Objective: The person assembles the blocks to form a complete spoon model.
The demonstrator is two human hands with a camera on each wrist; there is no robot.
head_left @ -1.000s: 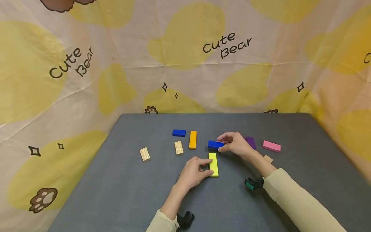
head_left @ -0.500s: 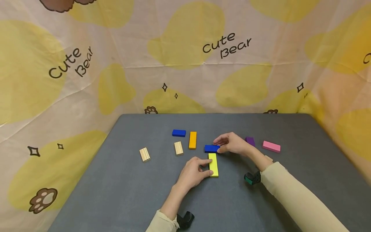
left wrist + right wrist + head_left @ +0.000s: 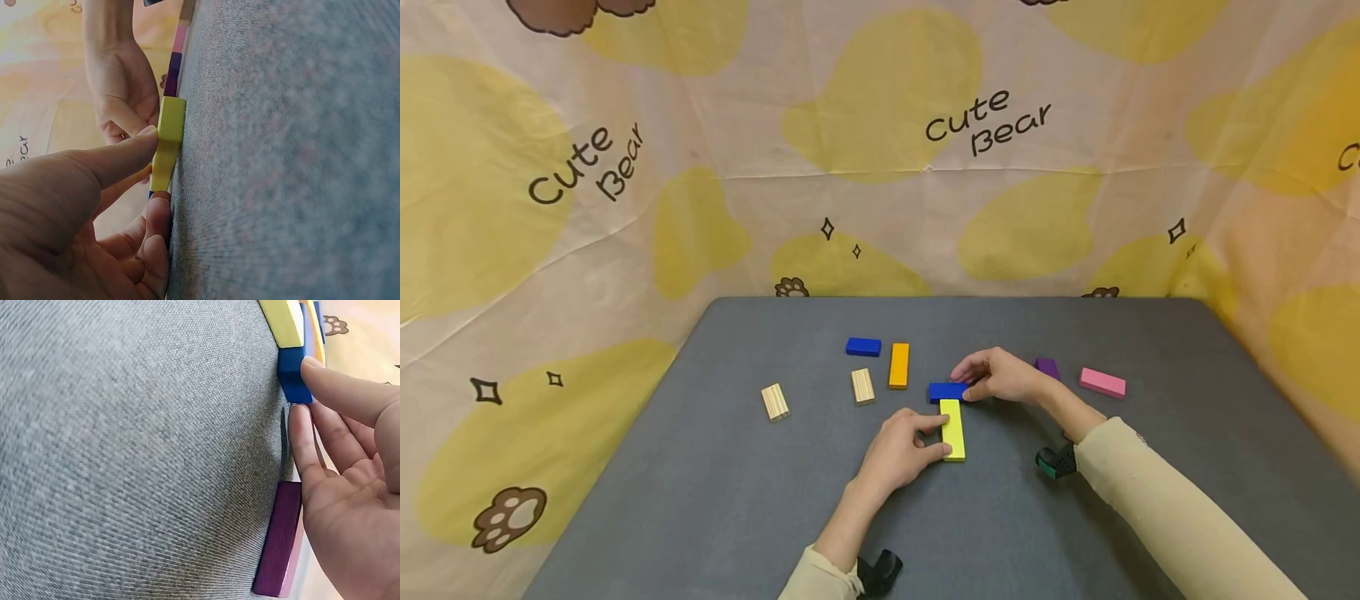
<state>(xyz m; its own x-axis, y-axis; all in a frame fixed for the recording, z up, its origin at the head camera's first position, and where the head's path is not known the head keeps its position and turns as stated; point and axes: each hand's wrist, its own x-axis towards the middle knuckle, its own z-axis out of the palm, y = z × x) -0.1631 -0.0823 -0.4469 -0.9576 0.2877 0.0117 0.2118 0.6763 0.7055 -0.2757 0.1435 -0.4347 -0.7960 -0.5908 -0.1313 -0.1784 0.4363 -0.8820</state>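
Observation:
A yellow block [image 3: 953,439] lies lengthwise on the grey table, its far end against the long near side of a blue block [image 3: 942,392], so the pair looks like a T. My left hand [image 3: 897,452] holds the yellow block from the left, thumb and index finger on it; the left wrist view shows the thumb [image 3: 140,147] against the block's side. My right hand [image 3: 1006,377] pinches the blue block's right end. In the right wrist view its thumb [image 3: 331,381] presses the blue block, with the fingers by its end.
Left of the hands lie a second blue block [image 3: 863,347], an orange block [image 3: 898,367] and two striped wooden blocks, one nearer [image 3: 862,387] and one farther left [image 3: 775,402]. Beyond the right forearm are a purple block [image 3: 1048,368] and a pink block [image 3: 1102,382]. Printed cloth surrounds the table.
My right hand has slid the blue block left and slightly nearer, up to the end of the yellow block; over the last half second it stays there. The left hand has kept its place.

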